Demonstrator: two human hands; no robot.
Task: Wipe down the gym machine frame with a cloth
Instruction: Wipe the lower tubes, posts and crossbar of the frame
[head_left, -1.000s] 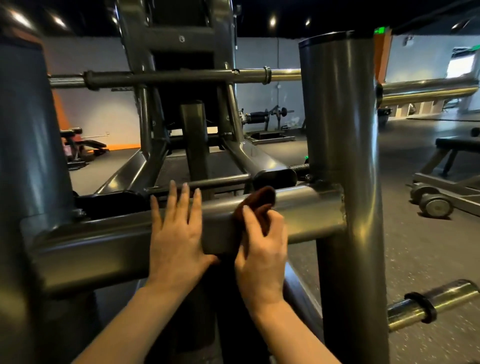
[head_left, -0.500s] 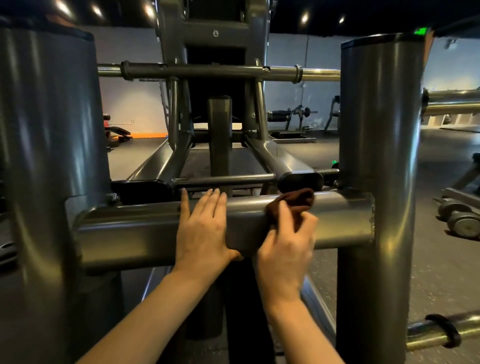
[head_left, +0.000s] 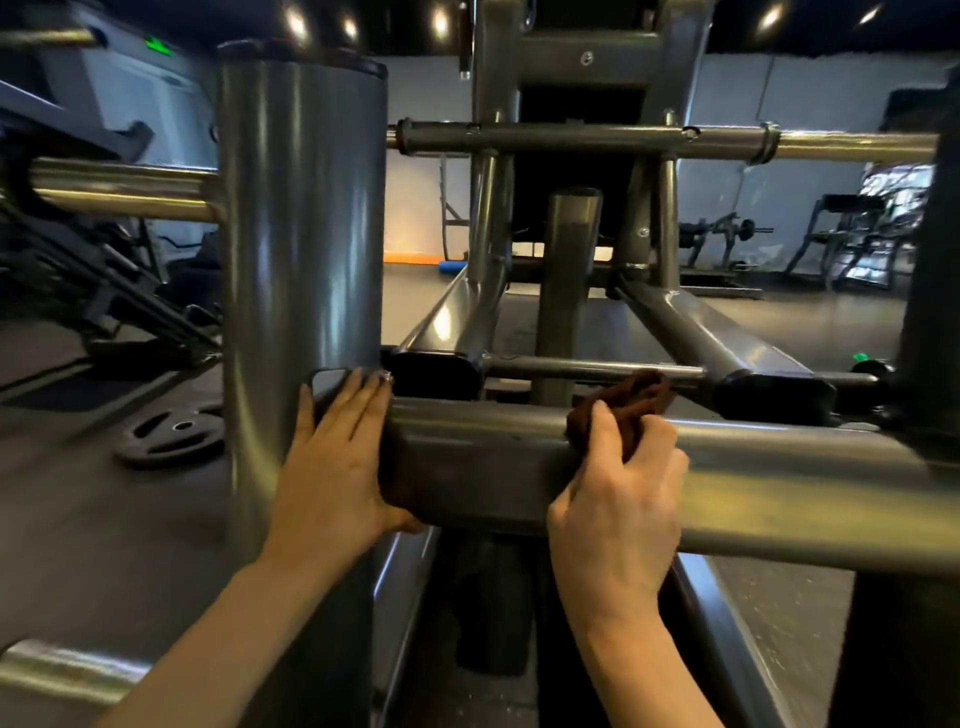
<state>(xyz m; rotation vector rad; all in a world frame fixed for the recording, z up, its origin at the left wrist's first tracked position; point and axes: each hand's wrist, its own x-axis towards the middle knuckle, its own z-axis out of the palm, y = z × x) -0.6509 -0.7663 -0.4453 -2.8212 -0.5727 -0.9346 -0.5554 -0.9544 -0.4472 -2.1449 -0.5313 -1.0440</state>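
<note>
1. Your right hand (head_left: 621, 499) sits centre-right of the frame, fingers curled around a bunched brown cloth (head_left: 626, 402), pressing it onto the top of the horizontal crossbar (head_left: 779, 478).
2. The cloth is at roughly mid-span of that crossbar; part of it sticks up above your fingers, and the rest is hidden under the hand.
3. Your left hand (head_left: 337, 457) lies flat, fingers straight and together, grasping nothing. It rests on the joint where the crossbar meets the vertical post (head_left: 301, 260) at centre-left.
4. The fingertips of your left hand reach the weld area, just beside a black end cap (head_left: 436, 374).
5. A thin rod (head_left: 587, 368) runs just behind the cloth. I can't tell whether they touch.
6. A weight plate (head_left: 174, 434) lies flat on the floor (head_left: 104, 519), left of the post.
7. A long bar (head_left: 675, 140) crosses the upper right of the frame, and other gym machines show blurred in the background.
</note>
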